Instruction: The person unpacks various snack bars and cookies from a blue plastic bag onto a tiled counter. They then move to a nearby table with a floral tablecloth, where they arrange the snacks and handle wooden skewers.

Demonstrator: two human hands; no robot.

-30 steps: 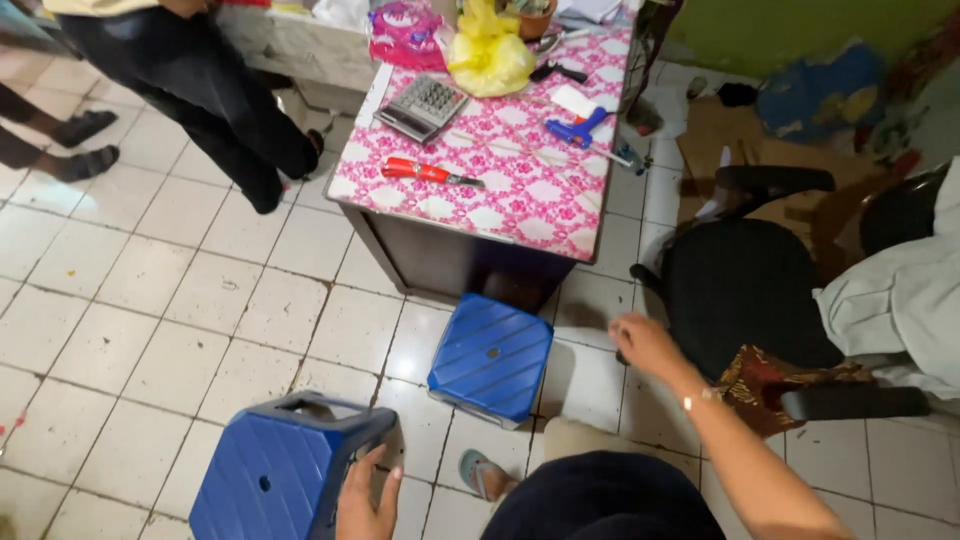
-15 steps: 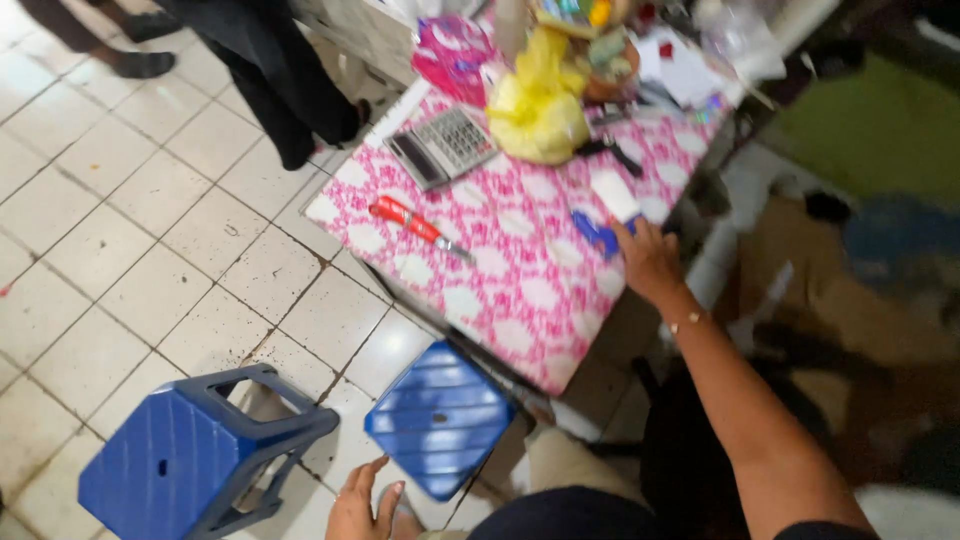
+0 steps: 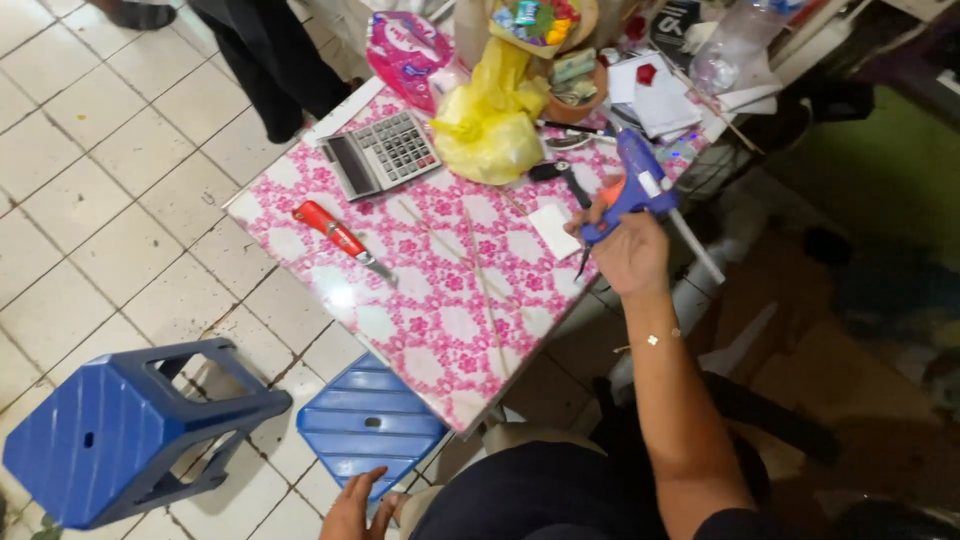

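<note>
Our right hand [image 3: 632, 255], empty a moment ago, now grips the blue glue gun [image 3: 640, 185] above the table [image 3: 440, 320]; our left hand [image 3: 352, 505] seems spread by the blue stool [image 3: 365, 425].

Below me I see a small table [image 3: 440, 320] under a pink flowered cover, standing on a white tiled floor [image 3: 110, 210]. On the table: a grey calculator [image 3: 380, 153] near the far left edge, a red-handled knife [image 3: 343, 240] just in front of it, a yellow plastic bag [image 3: 492, 120], a white card [image 3: 555, 230], and long thin sticks [image 3: 480, 285] laid across the middle. On the floor, two blue plastic stools [image 3: 125, 435], one partly under the table.
</note>
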